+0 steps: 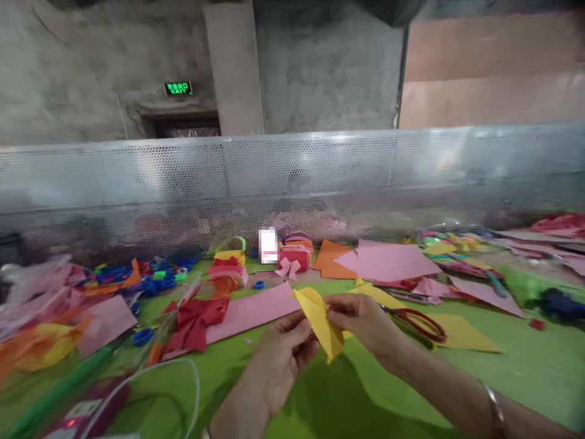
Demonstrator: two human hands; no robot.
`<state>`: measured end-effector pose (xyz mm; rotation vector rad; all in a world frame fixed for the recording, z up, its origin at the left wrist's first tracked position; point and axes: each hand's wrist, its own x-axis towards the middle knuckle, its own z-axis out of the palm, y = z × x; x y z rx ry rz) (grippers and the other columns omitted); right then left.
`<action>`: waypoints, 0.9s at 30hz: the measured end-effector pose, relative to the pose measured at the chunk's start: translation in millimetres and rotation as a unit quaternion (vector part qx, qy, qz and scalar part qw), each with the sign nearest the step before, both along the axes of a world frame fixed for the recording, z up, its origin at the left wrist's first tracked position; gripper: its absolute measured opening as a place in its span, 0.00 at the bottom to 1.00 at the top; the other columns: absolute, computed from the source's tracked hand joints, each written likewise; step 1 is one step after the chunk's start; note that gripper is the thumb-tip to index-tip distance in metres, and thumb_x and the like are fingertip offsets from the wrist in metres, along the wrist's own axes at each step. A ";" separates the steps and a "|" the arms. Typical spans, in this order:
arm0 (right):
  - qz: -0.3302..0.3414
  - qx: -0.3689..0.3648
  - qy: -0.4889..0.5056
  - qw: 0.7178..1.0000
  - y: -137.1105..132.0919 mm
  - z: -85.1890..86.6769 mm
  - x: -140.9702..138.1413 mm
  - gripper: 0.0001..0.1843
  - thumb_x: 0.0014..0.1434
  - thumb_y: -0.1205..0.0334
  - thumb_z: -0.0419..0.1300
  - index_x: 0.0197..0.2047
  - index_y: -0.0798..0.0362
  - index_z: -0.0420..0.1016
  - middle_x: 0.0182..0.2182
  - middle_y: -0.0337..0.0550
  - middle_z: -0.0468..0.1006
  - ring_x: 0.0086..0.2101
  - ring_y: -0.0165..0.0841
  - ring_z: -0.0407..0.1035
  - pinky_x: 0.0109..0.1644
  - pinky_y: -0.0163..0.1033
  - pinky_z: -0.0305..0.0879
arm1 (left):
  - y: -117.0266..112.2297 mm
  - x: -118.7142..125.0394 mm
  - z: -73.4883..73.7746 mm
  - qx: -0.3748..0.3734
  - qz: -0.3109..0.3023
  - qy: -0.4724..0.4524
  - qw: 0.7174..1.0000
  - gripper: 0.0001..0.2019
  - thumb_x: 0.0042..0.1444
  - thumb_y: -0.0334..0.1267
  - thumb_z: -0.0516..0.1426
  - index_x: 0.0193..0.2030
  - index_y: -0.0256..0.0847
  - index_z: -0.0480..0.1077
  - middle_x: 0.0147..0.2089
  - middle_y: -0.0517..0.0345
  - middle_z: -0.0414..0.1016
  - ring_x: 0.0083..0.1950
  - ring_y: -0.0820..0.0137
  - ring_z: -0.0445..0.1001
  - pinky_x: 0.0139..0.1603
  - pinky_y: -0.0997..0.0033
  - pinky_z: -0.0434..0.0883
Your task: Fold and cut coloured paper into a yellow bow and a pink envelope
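Observation:
A folded piece of yellow paper (pixel 320 323) is held up over the green table between my two hands. My left hand (pixel 286 347) pinches its left edge with thumb and fingers. On the other side, my right hand (pixel 354 314) grips the paper's right edge, fingers bent round it. Just beyond my right wrist lie scissors with red handles (pixel 423 324), partly hidden by the arm, beside a flat yellow sheet (pixel 470 334). Behind my left hand a long pink sheet (pixel 256 311) lies on the table, with crumpled red paper (pixel 196 320) on its left end.
Small folded-paper pieces (pixel 228 268) and a pink bow (pixel 289 268) stand at the back. Pink sheets (pixel 393 259) lie back right. At left are blue rings (pixel 142 336), a white cable (pixel 194 372) and a purple power strip (pixel 89 408). A perforated metal panel (pixel 274 164) closes the far side.

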<state>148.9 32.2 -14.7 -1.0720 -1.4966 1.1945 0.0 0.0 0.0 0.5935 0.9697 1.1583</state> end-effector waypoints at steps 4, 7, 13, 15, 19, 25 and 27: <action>-0.033 0.004 -0.001 0.999 -0.2 -7.3 0.6 0.20 0.41 0.57 0.59 0.39 0.55 0.69 0.26 0.39 0.74 0.28 0.32 0.67 0.34 0.37 0.62 | 2.4 -3.0 -5.6 0.019 -0.020 0.013 1.000 0.06 0.49 0.22 0.60 0.33 0.33 0.75 0.28 0.55 0.77 0.24 0.79 0.73 0.23 0.84 0.67; -0.040 0.017 -0.015 0.999 -1.3 -7.4 -0.8 0.12 0.42 0.59 0.59 0.32 0.53 0.66 0.24 0.38 0.73 0.27 0.31 0.66 0.31 0.36 0.61 | 2.4 -4.7 -9.1 0.038 -0.026 0.017 0.999 0.07 0.44 0.26 0.64 0.33 0.34 0.75 0.27 0.57 0.77 0.24 0.80 0.72 0.24 0.84 0.67; 0.022 0.034 -0.042 0.998 -8.4 -1.9 -2.9 0.14 0.44 0.55 0.64 0.30 0.54 0.67 0.26 0.39 0.72 0.27 0.31 0.65 0.30 0.35 0.61 | 1.8 -6.4 -11.7 0.064 -0.026 0.024 0.997 0.14 0.33 0.32 0.70 0.29 0.37 0.76 0.25 0.62 0.75 0.23 0.81 0.70 0.26 0.83 0.67; 0.046 0.033 -0.037 0.998 -9.8 -1.6 -2.6 0.16 0.44 0.55 0.64 0.32 0.54 0.66 0.27 0.39 0.72 0.28 0.31 0.66 0.31 0.35 0.61 | 2.4 -6.5 -11.5 0.063 -0.029 0.028 0.997 0.15 0.31 0.33 0.70 0.30 0.37 0.76 0.25 0.61 0.75 0.23 0.81 0.69 0.26 0.83 0.67; 0.050 0.026 -0.041 0.998 -10.0 0.2 -1.7 0.15 0.47 0.54 0.63 0.31 0.55 0.65 0.27 0.39 0.71 0.28 0.30 0.65 0.31 0.34 0.60 | 3.6 -6.5 -11.3 0.064 -0.031 0.039 0.997 0.14 0.32 0.33 0.70 0.29 0.36 0.76 0.24 0.60 0.74 0.24 0.80 0.69 0.25 0.82 0.65; 0.064 0.027 -0.055 0.996 -11.2 2.6 -2.0 0.14 0.51 0.54 0.60 0.33 0.57 0.69 0.29 0.41 0.71 0.30 0.30 0.64 0.32 0.34 0.59 | 2.5 -6.2 -12.6 0.062 -0.023 0.050 0.997 0.14 0.31 0.36 0.71 0.27 0.38 0.75 0.22 0.62 0.72 0.24 0.80 0.68 0.26 0.82 0.64; 0.063 0.026 -0.057 0.996 -11.2 2.0 -2.2 0.13 0.50 0.55 0.61 0.34 0.58 0.69 0.29 0.41 0.71 0.30 0.30 0.64 0.33 0.34 0.59 | 2.4 -5.9 -12.6 0.063 -0.022 0.054 0.996 0.14 0.30 0.37 0.71 0.27 0.38 0.75 0.22 0.62 0.72 0.23 0.81 0.67 0.26 0.82 0.63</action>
